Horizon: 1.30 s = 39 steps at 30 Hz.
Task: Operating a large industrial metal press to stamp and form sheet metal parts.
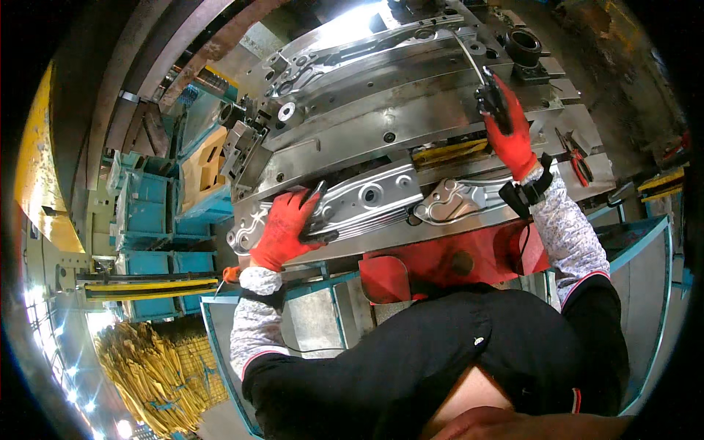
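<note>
My left hand [287,229], in a red glove with dark fingertips, lies on a stack of stamped metal panels [348,202] at the near edge of the press die. Its thumb and fingers are spread apart. My right hand [507,121], gloved alike, is closed around a thin metal rod [469,57]. The rod reaches away to the right end of a formed metal panel [367,48] on the far part of the die [345,121]. Another stamped part [458,199] lies to the right of the stack.
Red-handled pliers [579,163] lie on the die's right side. A red metal block [455,264] stands between my body and the die. Teal bins [143,202] are stacked at left, above a pile of yellowish sheets [150,374]. A dark guide bushing [523,48] rises at the far right.
</note>
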Each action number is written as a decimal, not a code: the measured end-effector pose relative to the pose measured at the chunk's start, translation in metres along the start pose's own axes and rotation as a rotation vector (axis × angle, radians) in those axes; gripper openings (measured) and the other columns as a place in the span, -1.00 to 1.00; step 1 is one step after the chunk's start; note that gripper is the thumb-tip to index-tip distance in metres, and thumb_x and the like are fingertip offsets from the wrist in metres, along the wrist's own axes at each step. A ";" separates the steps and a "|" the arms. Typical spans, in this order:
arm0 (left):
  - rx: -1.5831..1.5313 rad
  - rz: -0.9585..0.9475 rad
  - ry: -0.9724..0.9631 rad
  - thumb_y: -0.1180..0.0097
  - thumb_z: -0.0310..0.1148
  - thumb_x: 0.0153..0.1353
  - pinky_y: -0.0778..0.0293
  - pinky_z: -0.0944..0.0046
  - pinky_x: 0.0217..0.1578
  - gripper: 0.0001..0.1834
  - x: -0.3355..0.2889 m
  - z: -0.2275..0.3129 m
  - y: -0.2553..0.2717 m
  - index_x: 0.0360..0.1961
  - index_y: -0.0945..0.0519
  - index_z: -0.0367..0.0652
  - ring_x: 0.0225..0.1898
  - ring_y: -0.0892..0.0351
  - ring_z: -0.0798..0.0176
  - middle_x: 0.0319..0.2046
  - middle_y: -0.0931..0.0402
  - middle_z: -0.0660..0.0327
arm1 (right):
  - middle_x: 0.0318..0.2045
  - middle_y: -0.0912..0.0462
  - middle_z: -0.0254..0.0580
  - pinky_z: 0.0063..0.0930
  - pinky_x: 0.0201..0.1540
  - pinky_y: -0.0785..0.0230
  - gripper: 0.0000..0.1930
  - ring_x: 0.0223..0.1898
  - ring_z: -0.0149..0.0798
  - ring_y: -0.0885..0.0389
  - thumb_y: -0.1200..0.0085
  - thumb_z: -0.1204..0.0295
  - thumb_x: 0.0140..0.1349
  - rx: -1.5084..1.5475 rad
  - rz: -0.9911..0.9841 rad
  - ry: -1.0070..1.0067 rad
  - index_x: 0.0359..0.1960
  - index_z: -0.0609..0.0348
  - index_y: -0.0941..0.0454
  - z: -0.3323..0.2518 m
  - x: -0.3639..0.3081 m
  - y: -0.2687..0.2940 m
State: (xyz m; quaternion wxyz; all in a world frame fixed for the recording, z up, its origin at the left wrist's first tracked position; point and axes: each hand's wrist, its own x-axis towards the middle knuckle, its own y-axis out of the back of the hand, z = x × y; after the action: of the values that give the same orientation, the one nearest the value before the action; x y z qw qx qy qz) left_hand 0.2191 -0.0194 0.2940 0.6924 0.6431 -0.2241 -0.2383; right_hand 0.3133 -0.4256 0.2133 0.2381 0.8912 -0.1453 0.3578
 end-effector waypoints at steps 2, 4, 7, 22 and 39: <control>0.057 -0.004 0.036 -0.34 -0.08 -0.35 -0.11 -0.01 0.11 -0.05 -0.005 -0.016 -0.022 0.17 -0.26 -0.12 0.08 -0.20 -0.11 0.05 -0.25 -0.04 | -0.01 -0.41 0.01 -0.36 0.05 -0.22 -0.42 0.01 -0.02 -0.39 -0.05 0.46 0.06 0.041 -0.030 -0.018 0.18 0.15 -0.21 -0.007 -0.012 0.011; 0.119 -0.050 0.042 -0.32 -0.06 -0.31 -0.03 -0.04 0.17 -0.05 -0.002 -0.028 -0.042 0.19 -0.24 -0.07 0.14 -0.14 -0.11 0.09 -0.23 -0.02 | 0.04 -0.39 0.03 -0.37 0.10 -0.17 -0.42 0.06 -0.05 -0.35 -0.02 0.45 0.08 0.098 -0.108 -0.084 0.19 0.23 -0.19 -0.005 -0.036 0.027; 0.196 -0.073 0.056 -0.32 -0.07 -0.30 -0.01 -0.05 0.20 -0.05 -0.009 -0.033 -0.065 0.20 -0.23 -0.04 0.18 -0.11 -0.12 0.12 -0.21 0.00 | 0.04 -0.38 0.06 -0.35 0.11 -0.16 -0.42 0.07 -0.07 -0.35 0.00 0.46 0.09 0.098 -0.113 -0.091 0.19 0.29 -0.16 0.000 -0.079 0.052; -0.205 0.032 -0.391 -0.19 0.12 -0.21 -0.06 -0.07 0.14 -0.04 0.179 0.183 -0.166 0.19 -0.21 -0.20 0.11 -0.17 -0.18 0.10 -0.20 -0.13 | 0.05 -0.39 0.07 -0.34 0.09 -0.21 -0.50 0.05 -0.08 -0.39 0.03 0.39 0.16 -0.115 -0.019 -0.660 0.15 0.30 -0.25 -0.012 -0.252 0.186; -0.538 0.097 -0.375 -0.33 -0.01 -0.37 -0.11 -0.03 0.08 0.07 0.191 0.219 -0.096 0.20 -0.16 -0.23 0.04 -0.20 -0.20 0.02 -0.22 -0.15 | 0.05 -0.37 -0.08 -0.39 0.08 -0.18 -0.44 0.03 -0.23 -0.35 0.07 0.29 0.22 0.054 0.213 -0.693 0.21 0.30 -0.16 -0.027 -0.286 0.205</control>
State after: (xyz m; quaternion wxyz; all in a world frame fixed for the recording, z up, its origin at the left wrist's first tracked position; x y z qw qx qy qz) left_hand 0.2295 -0.3149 0.2146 0.7947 0.3707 -0.3069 -0.3699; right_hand 0.0093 -0.5593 0.0933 0.1125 0.9454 -0.2999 0.0609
